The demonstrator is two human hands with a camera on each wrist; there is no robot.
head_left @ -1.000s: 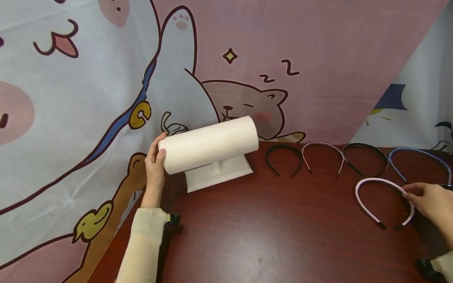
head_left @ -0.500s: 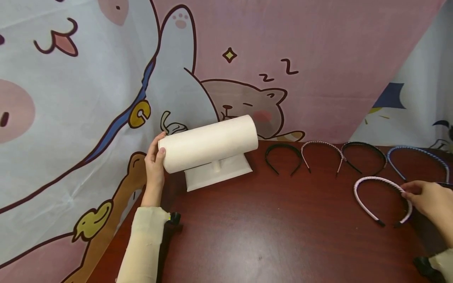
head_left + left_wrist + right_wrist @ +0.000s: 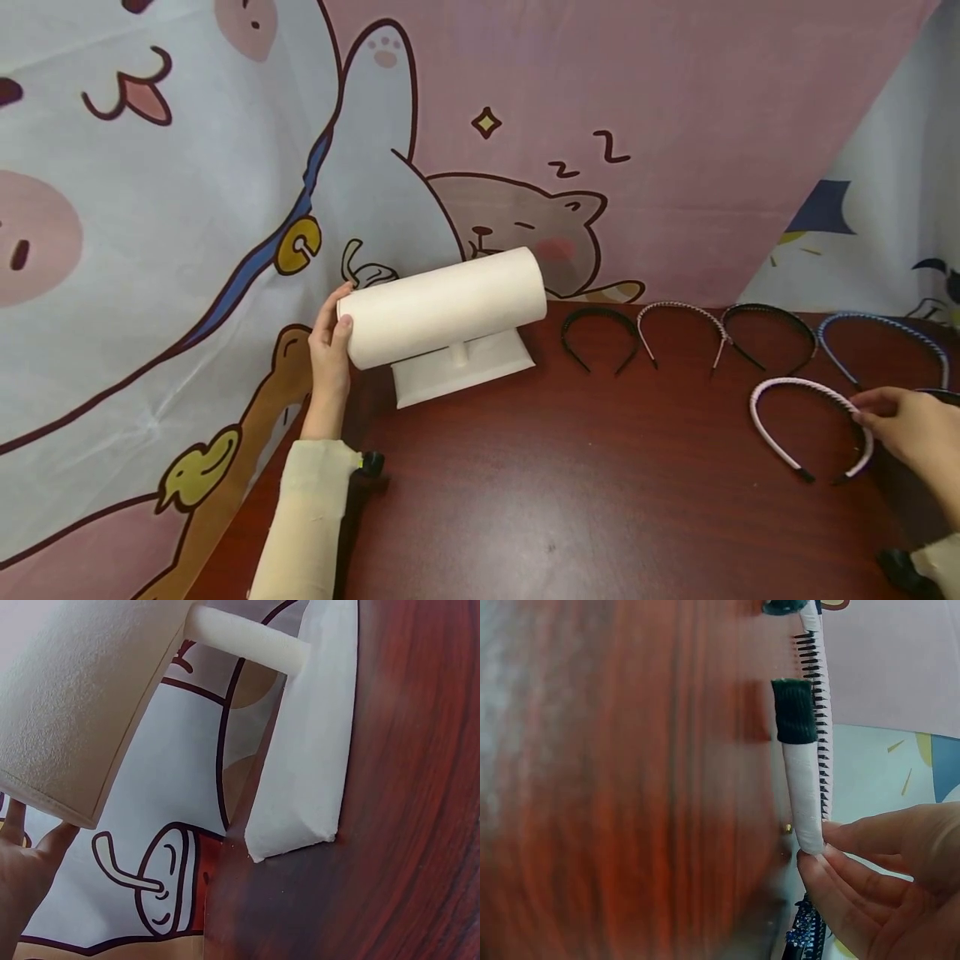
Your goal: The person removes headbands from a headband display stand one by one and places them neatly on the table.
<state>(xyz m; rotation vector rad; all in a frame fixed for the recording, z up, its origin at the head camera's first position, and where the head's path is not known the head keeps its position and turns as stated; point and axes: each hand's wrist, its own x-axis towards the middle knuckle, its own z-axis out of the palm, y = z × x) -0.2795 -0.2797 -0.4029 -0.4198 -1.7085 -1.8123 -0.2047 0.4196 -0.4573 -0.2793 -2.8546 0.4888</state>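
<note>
A white padded headband stand (image 3: 446,308), a thick roll on a short post and flat base, stands at the table's left rear. My left hand (image 3: 328,354) holds the roll's left end, thumb in front and fingers behind. In the left wrist view, fingertips (image 3: 58,838) touch the roll's end edge. My right hand (image 3: 911,425) pinches a pale pink headband (image 3: 795,382) by one side, between thumb and fingers. The right wrist view shows the headband's black tip (image 3: 793,711) and small inner teeth. Whether it touches the table is hard to tell.
Along the back lie a black headband (image 3: 600,312), a pinkish braided headband (image 3: 681,305), another black headband (image 3: 768,308) and a blue headband (image 3: 885,317). A dark band (image 3: 947,394) is partly hidden behind the right hand. A cartoon-printed cloth (image 3: 675,125) hangs behind the brown table (image 3: 600,500).
Both hands keep their holds, and the stand and pink headband stay in nearly the same place. Only the head view shifts slightly.
</note>
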